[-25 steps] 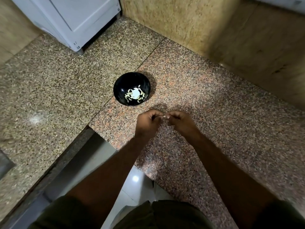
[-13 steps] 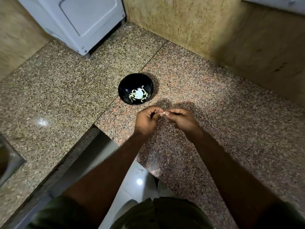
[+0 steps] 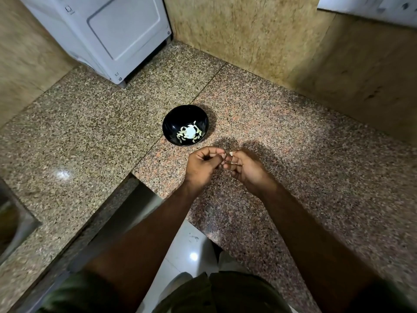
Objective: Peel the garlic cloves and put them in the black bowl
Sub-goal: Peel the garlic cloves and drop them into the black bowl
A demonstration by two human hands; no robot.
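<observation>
A black bowl (image 3: 178, 118) stands on the granite counter with several pale peeled garlic cloves (image 3: 189, 133) in its bottom. Just in front of it my two hands meet above the counter. My left hand (image 3: 202, 167) and my right hand (image 3: 244, 168) both have curled fingers, and their fingertips pinch a small pale garlic clove (image 3: 230, 153) between them. Most of the clove is hidden by the fingers.
A white appliance (image 3: 108, 35) stands on the counter at the back left. Tan stone walls (image 3: 259, 37) close the corner behind and to the right. The counter (image 3: 316, 154) has an inner front edge near my left forearm, with floor tiles below. A sink edge (image 3: 15, 220) shows at far left.
Both hands stay together at the clove with small finger shifts; my right fingers have curled lower. The camera has tilted, so the bowl and hands sit a little lower and further right in view.
</observation>
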